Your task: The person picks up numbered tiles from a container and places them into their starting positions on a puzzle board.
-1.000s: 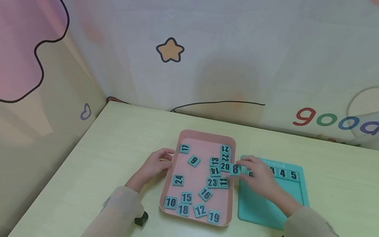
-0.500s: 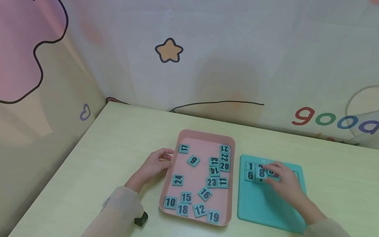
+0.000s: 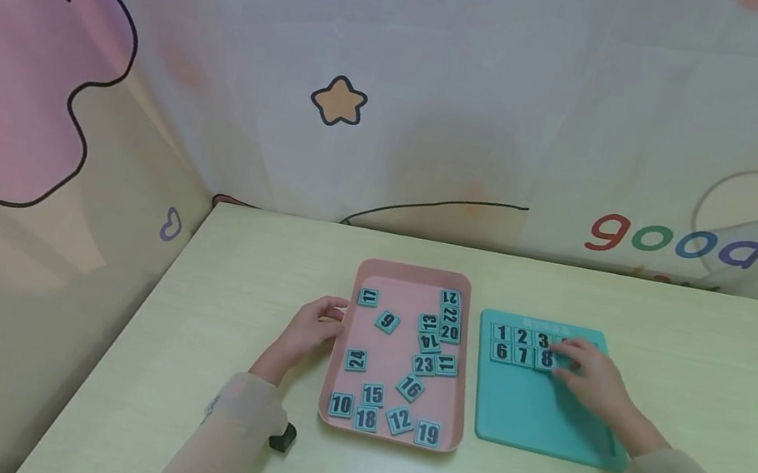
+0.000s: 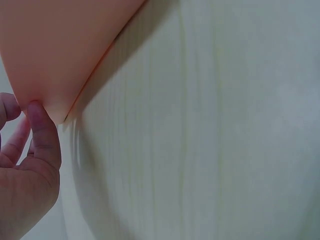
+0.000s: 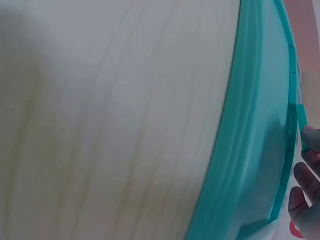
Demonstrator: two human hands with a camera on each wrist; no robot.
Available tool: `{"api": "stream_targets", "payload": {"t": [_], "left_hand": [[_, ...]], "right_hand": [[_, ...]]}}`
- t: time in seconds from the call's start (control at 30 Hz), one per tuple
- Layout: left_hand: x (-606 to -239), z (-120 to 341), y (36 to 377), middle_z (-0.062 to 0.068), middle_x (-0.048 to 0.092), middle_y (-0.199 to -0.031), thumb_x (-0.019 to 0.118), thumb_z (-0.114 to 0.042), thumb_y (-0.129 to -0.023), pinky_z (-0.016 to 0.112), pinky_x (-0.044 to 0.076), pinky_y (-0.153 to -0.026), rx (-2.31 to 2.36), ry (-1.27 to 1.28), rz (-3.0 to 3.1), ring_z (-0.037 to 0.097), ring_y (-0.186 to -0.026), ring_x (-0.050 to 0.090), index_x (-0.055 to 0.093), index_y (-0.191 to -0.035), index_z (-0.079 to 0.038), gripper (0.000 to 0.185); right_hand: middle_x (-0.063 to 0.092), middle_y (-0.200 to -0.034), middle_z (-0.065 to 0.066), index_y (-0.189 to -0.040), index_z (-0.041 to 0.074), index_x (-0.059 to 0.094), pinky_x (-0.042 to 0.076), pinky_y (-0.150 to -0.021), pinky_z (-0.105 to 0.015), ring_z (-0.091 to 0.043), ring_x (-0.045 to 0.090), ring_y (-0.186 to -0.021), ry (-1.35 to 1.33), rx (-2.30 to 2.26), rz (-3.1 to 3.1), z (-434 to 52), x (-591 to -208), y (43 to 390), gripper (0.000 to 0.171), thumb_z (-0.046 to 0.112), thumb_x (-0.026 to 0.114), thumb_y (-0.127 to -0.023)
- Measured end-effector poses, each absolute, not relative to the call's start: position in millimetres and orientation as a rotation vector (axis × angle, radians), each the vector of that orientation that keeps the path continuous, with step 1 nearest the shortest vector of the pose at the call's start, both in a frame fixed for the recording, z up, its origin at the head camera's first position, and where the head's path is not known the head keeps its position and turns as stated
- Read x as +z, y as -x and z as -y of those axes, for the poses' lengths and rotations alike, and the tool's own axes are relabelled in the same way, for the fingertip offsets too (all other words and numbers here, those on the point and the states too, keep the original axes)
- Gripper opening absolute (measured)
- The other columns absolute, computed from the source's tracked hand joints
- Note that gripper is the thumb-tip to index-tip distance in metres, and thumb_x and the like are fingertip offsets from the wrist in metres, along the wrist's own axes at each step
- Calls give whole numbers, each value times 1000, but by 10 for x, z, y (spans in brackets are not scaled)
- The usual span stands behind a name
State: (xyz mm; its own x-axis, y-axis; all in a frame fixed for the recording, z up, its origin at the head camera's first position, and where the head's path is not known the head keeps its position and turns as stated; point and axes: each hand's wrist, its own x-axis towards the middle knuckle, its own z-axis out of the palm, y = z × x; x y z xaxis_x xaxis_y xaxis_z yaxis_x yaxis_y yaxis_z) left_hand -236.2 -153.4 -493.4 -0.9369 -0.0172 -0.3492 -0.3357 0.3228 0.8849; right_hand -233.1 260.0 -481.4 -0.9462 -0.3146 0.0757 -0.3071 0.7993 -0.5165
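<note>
The left hand (image 3: 307,331) lies at about 9 o'clock from the right, fingers loosely curled and pointing toward 1 o'clock, thumb (image 4: 45,137) pressed forward. The right hand (image 3: 590,377) reaches toward 10 o'clock, palm down, fingers (image 3: 564,354) bent at the tips. Both forearms in pale sleeves run back toward 6 o'clock.

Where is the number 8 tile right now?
In the head view, the 8 tile sits on the teal board, second row, right of the 7 tile, under the right hand.
</note>
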Motion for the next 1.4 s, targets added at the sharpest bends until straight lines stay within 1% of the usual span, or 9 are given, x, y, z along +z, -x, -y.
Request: {"api": "stream_targets", "payload": {"t": [0.2, 0.43, 0.53, 0.67, 0.83, 1.03, 1.23, 1.4], "left_hand": [[-4950, 1536, 2369, 5, 53, -107, 55, -11, -82, 28, 47, -82, 1639, 331, -2310, 19, -94, 51, 50, -119, -19, 38], [-4968, 1542, 2376, 5, 53, -107, 55, -12, -83, 28, 47, -82, 1635, 326, -2322, 19, -94, 51, 50, -120, -19, 38], [-4965, 1542, 2373, 5, 53, -107, 54, -11, -82, 27, 47, -80, 1640, 326, -2323, 19, -93, 51, 50, -120, -19, 38], [-4957, 1540, 2366, 6, 53, -107, 54, -11, -83, 28, 47, -81, 1638, 326, -2323, 19, -93, 51, 50, -120, -19, 38], [-4946, 1536, 2364, 6, 53, -108, 54, -12, -83, 28, 47, -82, 1631, 332, -2320, 19, -95, 51, 50, -120, -19, 38], [-4950, 1539, 2365, 6, 53, -107, 54, -11, -83, 26, 47, -80, 1641, 341, -2309, 19, -94, 51, 50, -120, -19, 38], [-4959, 1546, 2359, 7, 53, -105, 54, -7, -81, 25, 48, -76, 1696, 297, -2304, 18, -89, 52, 51, -119, -16, 39], [-4957, 1540, 2364, 5, 54, -105, 55, -10, -81, 26, 48, -78, 1680, 307, -2313, 18, -90, 52, 51, -118, -18, 38]], "right_hand": [[52, -110, -25, -110, -5, 57, 42, -78, -50, -37, 50, -97, 515, -795, -2981, -2603, -4860, 2328, 32, 4, 58, -79], [51, -113, -25, -109, -3, 58, 38, -87, -55, -41, 46, -106, 517, -647, -3009, -2566, -4859, 2337, 32, 7, 60, -79], [52, -111, -24, -109, -3, 59, 40, -86, -53, -39, 48, -103, 542, -573, -3023, -2558, -4870, 2353, 33, 9, 61, -78], [54, -104, -20, -108, -2, 60, 44, -81, -49, -33, 51, -95, 571, -523, -3041, -2547, -4866, 2369, 33, 11, 63, -77], [54, -100, -17, -106, -3, 61, 45, -78, -47, -30, 51, -91, 594, -491, -3035, -2533, -4851, 2405, 33, 12, 64, -76], [54, -98, -16, -108, -2, 60, 47, -72, -42, -25, 50, -84, 613, -502, -3001, -2465, -4750, 2460, 37, 16, 65, -76], [55, -100, -16, -110, -1, 59, 48, -72, -40, -25, 52, -86, 704, -606, -3010, -2268, -4566, 2521, 38, 17, 64, -77], [55, -103, -15, -113, 3, 58, 49, -75, -41, -27, 53, -92, 719, -606, -2985, -2036, -4414, 2550, 40, 20, 65, -77]]}}
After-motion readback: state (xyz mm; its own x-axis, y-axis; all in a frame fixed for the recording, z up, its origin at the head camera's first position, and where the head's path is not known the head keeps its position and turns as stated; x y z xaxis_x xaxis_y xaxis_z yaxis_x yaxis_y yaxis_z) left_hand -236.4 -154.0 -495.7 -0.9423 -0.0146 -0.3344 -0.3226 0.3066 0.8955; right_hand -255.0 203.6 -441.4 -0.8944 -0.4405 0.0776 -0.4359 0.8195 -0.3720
